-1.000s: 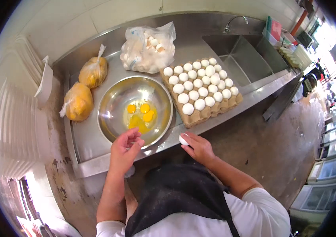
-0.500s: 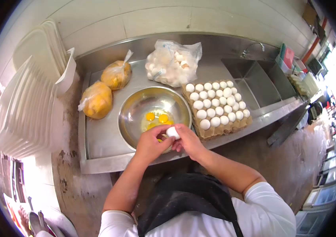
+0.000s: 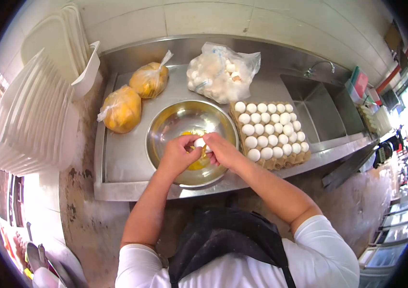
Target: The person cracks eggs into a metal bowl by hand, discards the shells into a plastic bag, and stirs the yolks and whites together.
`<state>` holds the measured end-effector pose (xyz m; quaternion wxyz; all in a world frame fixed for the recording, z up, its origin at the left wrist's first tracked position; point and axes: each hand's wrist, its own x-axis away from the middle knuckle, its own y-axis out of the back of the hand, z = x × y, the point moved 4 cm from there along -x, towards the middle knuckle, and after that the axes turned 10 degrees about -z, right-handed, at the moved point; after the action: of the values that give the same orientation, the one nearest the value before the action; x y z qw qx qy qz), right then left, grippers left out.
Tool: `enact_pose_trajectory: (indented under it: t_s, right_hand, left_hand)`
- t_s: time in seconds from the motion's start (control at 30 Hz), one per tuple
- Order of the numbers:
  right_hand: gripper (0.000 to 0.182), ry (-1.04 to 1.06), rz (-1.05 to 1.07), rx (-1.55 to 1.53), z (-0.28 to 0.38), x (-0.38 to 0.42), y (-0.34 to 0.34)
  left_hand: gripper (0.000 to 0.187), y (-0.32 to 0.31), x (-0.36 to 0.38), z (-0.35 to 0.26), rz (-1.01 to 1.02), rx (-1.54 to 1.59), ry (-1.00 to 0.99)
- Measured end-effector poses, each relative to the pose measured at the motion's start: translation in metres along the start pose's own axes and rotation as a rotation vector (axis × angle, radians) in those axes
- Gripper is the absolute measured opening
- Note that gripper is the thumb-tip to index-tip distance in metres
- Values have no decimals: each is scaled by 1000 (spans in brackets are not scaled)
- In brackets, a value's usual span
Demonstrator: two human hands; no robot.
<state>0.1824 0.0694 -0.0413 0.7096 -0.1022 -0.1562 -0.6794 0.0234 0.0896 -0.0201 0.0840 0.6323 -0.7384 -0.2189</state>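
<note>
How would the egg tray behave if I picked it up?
The tray would probably flex a little, as it looks like molded pulp. Its eggs sit uncovered, so some might roll out if it tilts. With so many aboard, it's likely fairly heavy.

Glossy metal is flashed by the bowl (image 3: pixel 164 122), duller metal by the counter (image 3: pixel 123 163)! Rough, matt pulp is shown by the egg tray (image 3: pixel 285 162), crinkled, shiny plastic by the clear bag (image 3: pixel 216 86).
</note>
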Motion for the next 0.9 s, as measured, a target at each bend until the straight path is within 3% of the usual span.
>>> enact_pose_trajectory:
  t_s: [0.07,0.1,0.17,0.3,0.37,0.4,0.47,0.6,0.73,0.83,0.9]
  right_hand:
    - [45,197,5,151,1,-13,5]
    - [45,195,8,152,3,-15,8]
    - [44,631,-124,520,20,-15,14]
    - [43,486,-80,536,37,-11,19]
    - [41,133,38,195,37,-8,20]
    - [41,132,43,196,37,-9,22]
    - [38,-155,170,-314,28,-8,22]
    - [34,-212,275,-503,32,-20,41]
    - [34,-121,122,-574,53,-59,94]
    - [38,-91,-17,-710,64,-107,129]
    - [52,-2,-200,-638,77,-139,146]
  left_hand:
    - [34,1,-4,3,-4,-12,-29]
    - [34,4,-6,0,-5,-12,-25]
    - [36,9,-8,-11,-12,-198,-123]
    - [44,10,-13,-21,-30,-205,-150]
    - [54,8,-16,-22,-50,-123,-101]
    - [54,7,-17,-27,-53,-123,-97]
    - [64,3,-17,-38,-46,-33,-49]
    - [68,0,-12,-43,-197,38,-120]
    - [59,7,13,-6,-325,445,45]
    - [53,8,41,4,-293,452,184]
    - [49,3,56,12,-291,540,273]
